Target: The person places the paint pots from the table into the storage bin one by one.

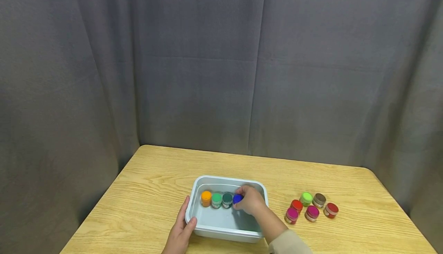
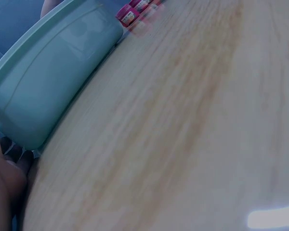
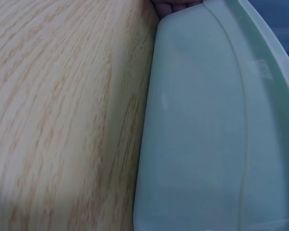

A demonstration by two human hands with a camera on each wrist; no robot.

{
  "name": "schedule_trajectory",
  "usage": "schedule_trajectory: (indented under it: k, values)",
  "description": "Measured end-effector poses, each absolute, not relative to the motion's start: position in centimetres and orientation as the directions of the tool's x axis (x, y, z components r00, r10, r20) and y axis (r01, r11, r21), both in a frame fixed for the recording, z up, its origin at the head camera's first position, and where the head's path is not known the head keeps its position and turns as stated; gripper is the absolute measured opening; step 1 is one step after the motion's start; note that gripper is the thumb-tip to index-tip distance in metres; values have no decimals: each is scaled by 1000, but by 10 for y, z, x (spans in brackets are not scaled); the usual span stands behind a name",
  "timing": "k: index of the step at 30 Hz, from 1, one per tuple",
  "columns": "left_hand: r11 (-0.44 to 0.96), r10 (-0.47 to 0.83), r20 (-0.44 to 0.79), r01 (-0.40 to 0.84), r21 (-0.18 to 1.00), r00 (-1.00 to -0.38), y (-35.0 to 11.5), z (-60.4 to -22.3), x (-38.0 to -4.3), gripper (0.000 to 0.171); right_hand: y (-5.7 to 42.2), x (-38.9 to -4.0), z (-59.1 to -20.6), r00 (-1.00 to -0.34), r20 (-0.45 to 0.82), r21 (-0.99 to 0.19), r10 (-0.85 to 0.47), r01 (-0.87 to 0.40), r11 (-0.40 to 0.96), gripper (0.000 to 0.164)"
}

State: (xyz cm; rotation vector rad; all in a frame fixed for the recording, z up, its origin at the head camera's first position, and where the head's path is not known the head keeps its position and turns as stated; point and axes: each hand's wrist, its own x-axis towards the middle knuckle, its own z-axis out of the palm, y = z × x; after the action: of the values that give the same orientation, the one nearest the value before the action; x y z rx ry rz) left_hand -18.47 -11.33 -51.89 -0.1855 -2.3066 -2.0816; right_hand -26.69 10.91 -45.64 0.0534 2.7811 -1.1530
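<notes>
A pale grey-blue plastic tub [image 1: 216, 229] stands on the table. My left hand [image 1: 180, 227] holds it at the near left corner, thumb by the rim and fingers along the side wall; the left wrist view shows those fingers [image 2: 12, 151] low against the tub. Inside, my right hand [image 1: 251, 200] pinches a blue-topped paint jar [image 1: 237, 198], partly covered by the fingers. Left of that jar, in one row, are a dark green jar [image 1: 227, 200], a lighter green jar [image 1: 216, 200] and an orange jar [image 1: 206, 199]. The tub wall hides the right hand from the right wrist view.
To the tub's right, several more paint jars stand loosely grouped: lime green [image 1: 306, 199], brown [image 1: 319, 200], red [image 1: 296, 206], dark red [image 1: 331, 210] and two magenta, one [image 1: 312, 213] farther right. Grey curtains [image 1: 207, 73] hang behind the wooden table [image 1: 138, 215].
</notes>
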Motion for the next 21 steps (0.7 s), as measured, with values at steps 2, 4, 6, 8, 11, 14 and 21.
schedule_trajectory:
  k: [2, 4, 6, 8, 11, 14, 21]
  values:
    - [94, 67, 99, 105, 990, -993, -113, -519, -185, 66, 109, -267, -457, -991, -133, -700, -18, 81, 710, 39]
    - [98, 70, 104, 110, 989, -992, -114, -519, -185, 66, 109, -268, -458, -991, -133, -700, -20, 80, 709, 39]
    - [93, 65, 99, 105, 990, -993, -113, -519, -185, 66, 109, -268, -457, -991, -129, -700, -24, 74, 711, 39]
    - [94, 65, 98, 104, 990, -993, -113, -520, -185, 66, 109, -268, -457, -991, -128, -704, -24, 74, 707, 38]
    - [90, 67, 98, 104, 991, -993, -113, -520, -186, 66, 110, -268, -457, -991, -130, -713, -21, 79, 696, 38]
    - [87, 72, 102, 108, 990, -992, -114, -521, -186, 66, 111, -267, -455, -992, -126, -729, -26, 74, 680, 39]
    - [80, 82, 101, 108, 991, -991, -114, -520, -186, 66, 114, -262, -446, -994, -84, -756, -71, 17, 654, 40]
